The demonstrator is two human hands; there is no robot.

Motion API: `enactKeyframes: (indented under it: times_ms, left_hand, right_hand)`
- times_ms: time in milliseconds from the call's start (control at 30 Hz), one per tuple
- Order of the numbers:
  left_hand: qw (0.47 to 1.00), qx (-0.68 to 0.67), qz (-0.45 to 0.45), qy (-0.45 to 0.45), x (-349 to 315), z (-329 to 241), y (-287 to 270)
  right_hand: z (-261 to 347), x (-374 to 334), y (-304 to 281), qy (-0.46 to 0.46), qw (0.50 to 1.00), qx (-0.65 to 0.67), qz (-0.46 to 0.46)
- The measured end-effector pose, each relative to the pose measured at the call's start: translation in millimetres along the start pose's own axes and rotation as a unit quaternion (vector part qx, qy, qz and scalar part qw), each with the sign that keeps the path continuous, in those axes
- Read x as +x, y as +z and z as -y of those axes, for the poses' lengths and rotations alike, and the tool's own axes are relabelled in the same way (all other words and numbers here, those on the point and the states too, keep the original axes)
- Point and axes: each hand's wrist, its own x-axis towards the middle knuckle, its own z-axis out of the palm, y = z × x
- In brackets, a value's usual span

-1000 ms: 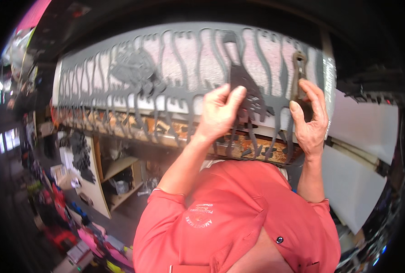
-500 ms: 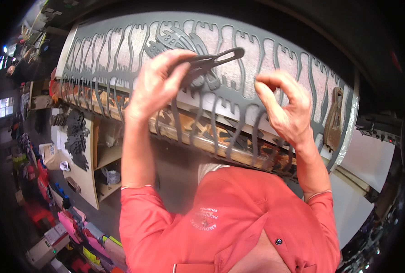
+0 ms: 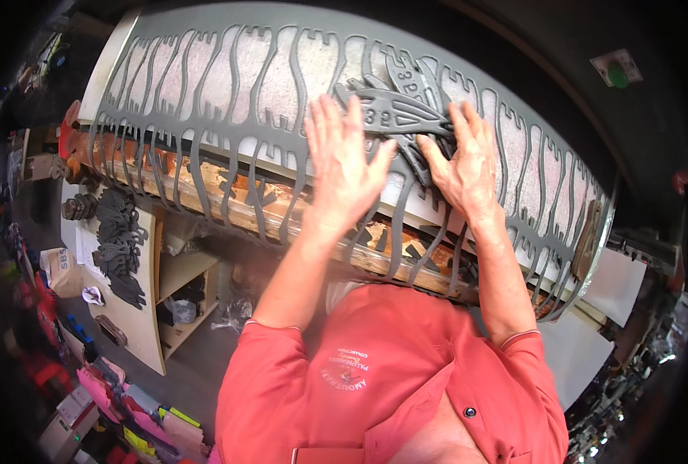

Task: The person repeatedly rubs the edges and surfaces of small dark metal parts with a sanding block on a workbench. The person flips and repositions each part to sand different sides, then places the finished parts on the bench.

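A small pile of flat dark grey cut pieces [image 3: 394,108], curved with slots and raised markings, lies on a grey sheet [image 3: 228,131] full of cut-out shapes. My left hand [image 3: 342,158] is open at the pile's left end, with its fingers spread and the thumb near the top piece. At the pile's right end my right hand [image 3: 468,162] has its thumb and fingers apart around the pointed tips, touching or nearly touching them. Its fingertips partly hide those tips.
Loose strips of the sheet hang over the near edge above a wooden trough [image 3: 228,193] with scraps. A brown slotted piece [image 3: 587,228] lies at the sheet's right end. To the left, dark cut pieces [image 3: 120,240] are heaped on a pale wooden shelf unit [image 3: 147,325].
The slotted piece in my left hand has been let go onto the pile, and that hand has spread. My right hand has opened from its curl and moved to the pile. The view has shifted.
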Motion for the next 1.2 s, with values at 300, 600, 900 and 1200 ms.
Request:
enactKeyframes:
  times_ms: [300,600,900,1200]
  left_hand:
    - [0.982,-0.135,-0.135,-0.017,27.9,-23.6,43.7]
    - [0.899,-0.337,-0.268,-0.083,36.7,-26.6,61.9]
    - [0.603,-0.747,-0.224,-0.168,31.9,-41.8,39.6]
    - [0.584,-0.800,-0.037,-0.136,-18.2,-64.1,15.0]
  right_hand:
    - [9.2,-12.0,12.7,0.043,0.992,0.121,0.004]
    - [11.6,4.1,-4.5,0.164,0.940,0.281,0.105]
    - [11.2,-1.1,12.4,0.153,0.842,0.507,0.098]
    - [33.9,-26.2,-15.5,0.087,0.916,0.377,0.110]
